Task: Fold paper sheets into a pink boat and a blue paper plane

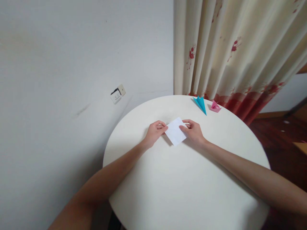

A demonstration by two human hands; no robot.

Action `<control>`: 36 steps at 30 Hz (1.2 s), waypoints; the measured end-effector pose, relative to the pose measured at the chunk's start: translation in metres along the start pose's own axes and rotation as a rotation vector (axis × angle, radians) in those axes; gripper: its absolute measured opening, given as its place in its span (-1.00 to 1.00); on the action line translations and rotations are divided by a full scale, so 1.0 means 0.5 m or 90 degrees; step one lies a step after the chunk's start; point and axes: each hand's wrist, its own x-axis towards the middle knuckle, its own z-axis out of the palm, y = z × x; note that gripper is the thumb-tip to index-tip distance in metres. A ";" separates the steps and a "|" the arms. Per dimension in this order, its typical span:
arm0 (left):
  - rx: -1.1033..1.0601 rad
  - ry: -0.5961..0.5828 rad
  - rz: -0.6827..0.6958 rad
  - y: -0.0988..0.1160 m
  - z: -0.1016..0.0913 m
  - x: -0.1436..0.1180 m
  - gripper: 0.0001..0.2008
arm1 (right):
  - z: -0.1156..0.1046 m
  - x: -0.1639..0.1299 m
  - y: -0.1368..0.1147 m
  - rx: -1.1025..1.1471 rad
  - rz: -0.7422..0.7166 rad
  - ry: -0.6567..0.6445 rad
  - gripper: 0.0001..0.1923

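A small, roughly square sheet of white paper (175,133) is held between my two hands, tilted just over the round table. My left hand (156,131) pinches its left corner, thumb on top and fingers curled beneath. At the opposite side, my right hand (192,130) grips the paper's right edge, with the thumb lying on its face and the other fingers behind. Whether the sheet is folded in layers, I cannot tell. The fingertips under the paper are hidden.
The round white table (187,185) stands against a pale wall (83,57) with a socket (116,96). Near its far edge lie a blue paper plane (200,104) and a pink folded paper boat (215,107). Behind them hangs a cream and red curtain (216,64).
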 end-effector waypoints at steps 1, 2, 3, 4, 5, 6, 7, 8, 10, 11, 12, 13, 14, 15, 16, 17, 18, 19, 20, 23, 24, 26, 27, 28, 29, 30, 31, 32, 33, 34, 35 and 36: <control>0.003 0.003 0.018 0.000 0.000 0.000 -0.61 | 0.000 0.000 0.001 -0.009 -0.003 -0.006 -0.52; 0.004 0.009 0.038 -0.001 0.000 0.001 -0.61 | 0.000 -0.001 0.001 -0.014 -0.002 -0.017 -0.47; 0.007 0.015 0.059 -0.001 -0.001 0.002 -0.62 | 0.000 -0.002 0.002 -0.017 0.000 -0.031 -0.42; 0.012 0.019 0.078 -0.001 -0.001 0.003 -0.63 | 0.000 -0.003 0.002 -0.020 -0.001 -0.045 -0.38; 0.020 0.019 0.096 -0.001 -0.002 0.005 -0.65 | 0.000 -0.004 0.003 -0.022 -0.005 -0.057 -0.36; 0.031 0.013 0.111 0.000 -0.003 0.007 -0.68 | 0.000 -0.005 0.003 -0.026 -0.013 -0.062 -0.36; 0.043 -0.002 0.123 0.002 -0.004 0.008 -0.70 | 0.000 -0.006 0.002 -0.029 -0.023 -0.062 -0.36; 0.056 -0.026 0.131 0.004 -0.006 0.010 -0.71 | -0.001 -0.006 0.000 -0.030 -0.033 -0.058 -0.37; 0.082 -0.087 0.138 0.010 -0.010 0.010 -0.70 | -0.004 -0.006 -0.003 -0.027 -0.050 -0.040 -0.38; 0.092 -0.119 0.140 0.014 -0.013 0.009 -0.70 | -0.005 -0.006 -0.005 -0.026 -0.055 -0.032 -0.39; 0.099 -0.148 0.143 0.018 -0.016 0.008 -0.70 | -0.007 -0.004 -0.005 -0.026 -0.057 -0.026 -0.40; 0.101 -0.171 0.146 0.022 -0.019 0.006 -0.70 | -0.008 -0.003 -0.005 -0.027 -0.059 -0.022 -0.44; 0.098 -0.189 0.151 0.025 -0.023 0.005 -0.69 | -0.009 0.000 -0.004 -0.031 -0.065 -0.020 -0.49; 0.092 -0.204 0.154 0.027 -0.026 0.003 -0.68 | -0.009 0.002 -0.003 -0.039 -0.075 -0.017 -0.55; 0.086 -0.216 0.155 0.029 -0.029 0.003 -0.67 | -0.010 0.005 0.000 -0.050 -0.088 -0.013 -0.62; 0.084 -0.223 0.154 0.029 -0.031 0.003 -0.65 | -0.011 0.007 0.002 -0.064 -0.104 -0.009 -0.68; 0.086 -0.223 0.154 0.028 -0.033 0.003 -0.64 | -0.011 0.009 0.004 -0.077 -0.118 -0.005 -0.72; 0.092 -0.220 0.155 0.026 -0.035 0.005 -0.64 | -0.011 0.010 0.006 -0.088 -0.127 -0.004 -0.74; 0.101 -0.213 0.157 0.024 -0.037 0.008 -0.64 | -0.011 0.011 0.007 -0.094 -0.130 -0.006 -0.75; 0.128 -0.198 0.170 0.015 -0.043 0.017 -0.65 | -0.011 0.008 0.005 -0.097 -0.126 -0.017 -0.73; 0.134 -0.199 0.176 0.013 -0.045 0.019 -0.66 | -0.011 0.007 0.004 -0.098 -0.127 -0.021 -0.73; 0.144 -0.207 0.187 0.012 -0.048 0.023 -0.69 | -0.010 0.004 0.001 -0.107 -0.132 -0.027 -0.73; 0.148 -0.213 0.189 0.013 -0.050 0.023 -0.69 | -0.010 0.002 0.000 -0.113 -0.134 -0.030 -0.73; 0.153 -0.220 0.188 0.016 -0.052 0.023 -0.70 | -0.010 0.002 0.000 -0.119 -0.136 -0.032 -0.73; 0.157 -0.228 0.185 0.019 -0.053 0.022 -0.69 | -0.010 0.001 0.000 -0.124 -0.137 -0.033 -0.73; 0.160 -0.236 0.181 0.022 -0.054 0.021 -0.68 | -0.011 0.001 0.000 -0.129 -0.137 -0.034 -0.73; 0.163 -0.244 0.177 0.026 -0.055 0.019 -0.66 | -0.011 0.001 0.000 -0.134 -0.138 -0.036 -0.73; 0.165 -0.250 0.174 0.029 -0.055 0.018 -0.65 | -0.012 0.001 0.001 -0.138 -0.139 -0.037 -0.73; 0.167 -0.255 0.172 0.031 -0.055 0.017 -0.65 | -0.012 0.001 0.002 -0.142 -0.139 -0.039 -0.73; 0.169 -0.256 0.171 0.033 -0.054 0.016 -0.65 | -0.013 0.001 0.002 -0.144 -0.141 -0.040 -0.74; 0.171 -0.255 0.170 0.034 -0.054 0.015 -0.65 | -0.013 0.002 0.003 -0.146 -0.142 -0.041 -0.74; 0.173 -0.253 0.170 0.034 -0.053 0.015 -0.65 | -0.013 0.002 0.003 -0.145 -0.143 -0.042 -0.74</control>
